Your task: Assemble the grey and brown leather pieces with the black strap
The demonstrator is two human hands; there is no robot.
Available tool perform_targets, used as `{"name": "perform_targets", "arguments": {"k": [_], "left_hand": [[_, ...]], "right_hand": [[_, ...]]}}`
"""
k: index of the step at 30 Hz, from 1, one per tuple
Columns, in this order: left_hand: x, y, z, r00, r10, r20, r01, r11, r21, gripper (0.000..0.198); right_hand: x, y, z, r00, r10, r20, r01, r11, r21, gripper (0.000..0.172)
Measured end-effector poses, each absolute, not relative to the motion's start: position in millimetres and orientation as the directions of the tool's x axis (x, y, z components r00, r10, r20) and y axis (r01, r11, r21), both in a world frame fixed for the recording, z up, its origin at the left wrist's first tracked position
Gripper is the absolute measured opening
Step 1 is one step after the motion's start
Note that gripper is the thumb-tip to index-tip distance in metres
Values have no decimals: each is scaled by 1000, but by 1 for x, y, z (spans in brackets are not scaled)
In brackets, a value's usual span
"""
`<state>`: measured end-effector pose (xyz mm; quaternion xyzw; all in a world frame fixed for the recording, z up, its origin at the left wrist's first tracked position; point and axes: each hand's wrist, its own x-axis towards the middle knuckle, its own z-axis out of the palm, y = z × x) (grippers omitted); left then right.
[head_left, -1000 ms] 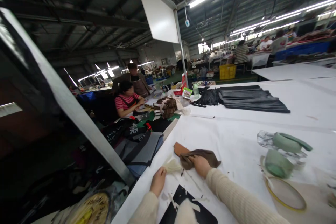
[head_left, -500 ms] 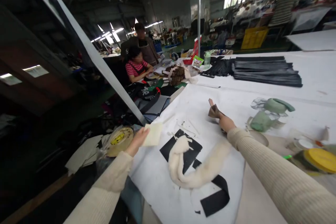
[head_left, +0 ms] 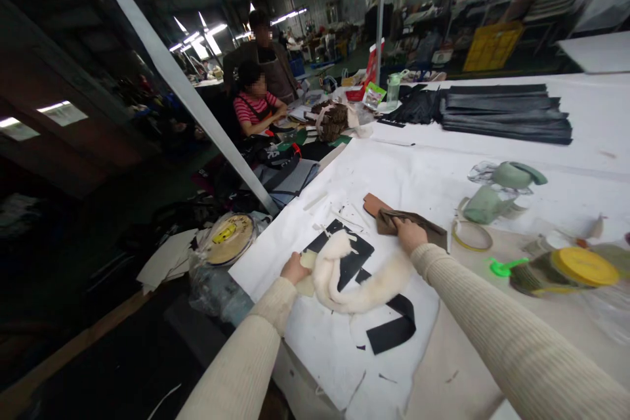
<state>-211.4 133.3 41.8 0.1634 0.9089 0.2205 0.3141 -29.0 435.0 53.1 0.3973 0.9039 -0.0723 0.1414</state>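
Observation:
My left hand (head_left: 294,268) is closed on a pale yellow sheet (head_left: 306,284) at the left side of the white table. The sheet's far part reaches the black pieces and the fluffy strip. My right hand (head_left: 411,236) grips a folded brown piece (head_left: 434,231), leather-like, with a lighter tan end (head_left: 376,205) pointing left. Between my hands lies a curved cream fluffy strip (head_left: 339,305), partly over a black flat piece (head_left: 361,256). Nearer to me is a bent black band (head_left: 394,333). Thin pale scraps are scattered beyond the strip.
A tape roll (head_left: 472,236), green wrapped rolls (head_left: 485,205), a bright green object (head_left: 506,266) and a yellow-lidded jar (head_left: 585,267) stand at right. Black strips (head_left: 506,115) are stacked at the back. A metal post (head_left: 197,105) slants at left; two people are beyond it.
My left hand has moved right and inward with the pale sheet, bringing it down to the fluffy strip. The brown piece in my right hand now shows broader and flatter. The view has tilted down.

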Motion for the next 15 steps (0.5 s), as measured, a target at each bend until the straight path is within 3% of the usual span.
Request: {"name": "perform_targets", "arguments": {"k": [6,10,13,15], "left_hand": [[-216,125,82,-695,474,-541,-10,746,666,40],[-189,130,103,-542,626,-561,-122,601,790,51],[-141,144,93,-432,784,-446,88,529,844,56],[-104,153,80,-396,833,-387,380,532,757,52]], "right_hand": [[-19,432,51,-663,682,-308,720,694,-14,46],[-21,434,48,-646,693,-319,731,682,1,46],[-22,433,46,-640,698,-322,737,676,-2,47],[-21,431,46,-644,697,-317,739,674,-19,47]]}}
